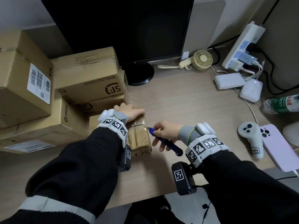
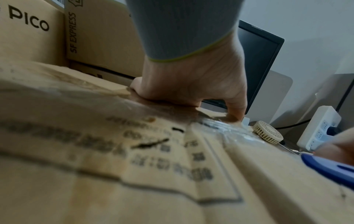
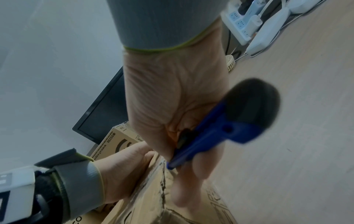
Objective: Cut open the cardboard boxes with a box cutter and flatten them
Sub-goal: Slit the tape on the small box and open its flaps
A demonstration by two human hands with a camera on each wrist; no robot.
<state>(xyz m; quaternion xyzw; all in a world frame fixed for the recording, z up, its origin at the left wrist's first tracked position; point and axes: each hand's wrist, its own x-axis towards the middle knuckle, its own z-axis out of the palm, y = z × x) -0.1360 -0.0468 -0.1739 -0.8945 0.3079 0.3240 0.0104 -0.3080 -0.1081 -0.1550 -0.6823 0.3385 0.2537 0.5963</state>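
small box (image 1: 140,136): lies on the desk (image 1: 186,101) near the front edge, left of middle; crinkled clear tape along its top, SF print on the near end
left hand (image 1: 129,111): palm down on the box's far end, fingers (image 1: 140,112) together and bent over the far edge, thumb tip pressing the taped top in the left wrist view
box cutter (image 1: 163,139): blue handle, tip just at the box's right top edge; cannot tell whether the blade touches the cardboard
right hand (image 1: 165,132): thumb and forefinger pinch the cutter near its tip, the other fingers (image 1: 159,143) loosely spread under the handle
stacked boxes (image 1: 64,88): brown cartons piled at the desk's left side, touching the small box; PICO and SF marks
monitor (image 1: 126,29): dark screen at the back edge
fan (image 1: 200,59): small, cream, at the back, right of the monitor stand
power strip (image 1: 242,46): back right corner, plugs in
controller (image 1: 250,138): white, right edge, beside a pink phone (image 1: 278,147)
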